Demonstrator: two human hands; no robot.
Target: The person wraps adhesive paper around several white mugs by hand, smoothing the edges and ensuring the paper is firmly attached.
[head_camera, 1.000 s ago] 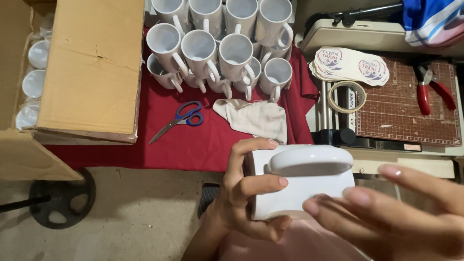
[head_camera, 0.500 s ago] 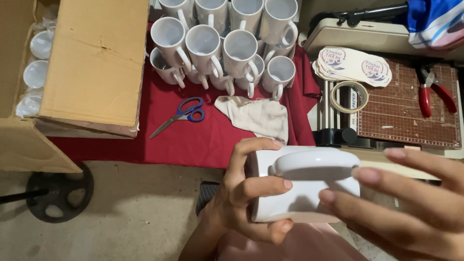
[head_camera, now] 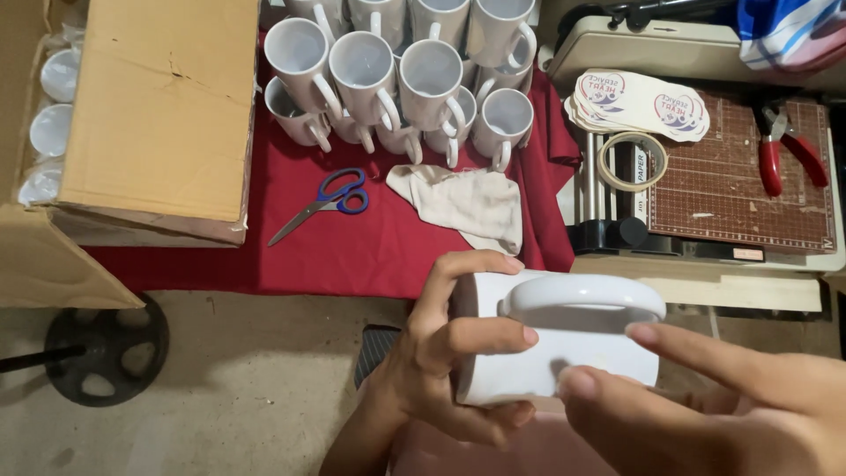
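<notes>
Below the red cloth's (head_camera: 352, 256) front edge, left hand (head_camera: 449, 353) grips a white mug (head_camera: 564, 353) sideways, right hand's (head_camera: 749, 414) open fingertips just touching it, so it might slip.

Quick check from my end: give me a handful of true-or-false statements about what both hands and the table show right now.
1. The left hand grips a white mug lying on its side. True.
2. The mug's handle points down at the floor. False: the handle faces up, toward the camera.
3. The right hand has fingertips on the mug, near its handle. True.
4. The scissors on the red cloth have red handles. False: they are blue; the red-handled tool is the pliers on the cutting mat.
5. A roll of tape lies at the mat's left edge. True.
</notes>
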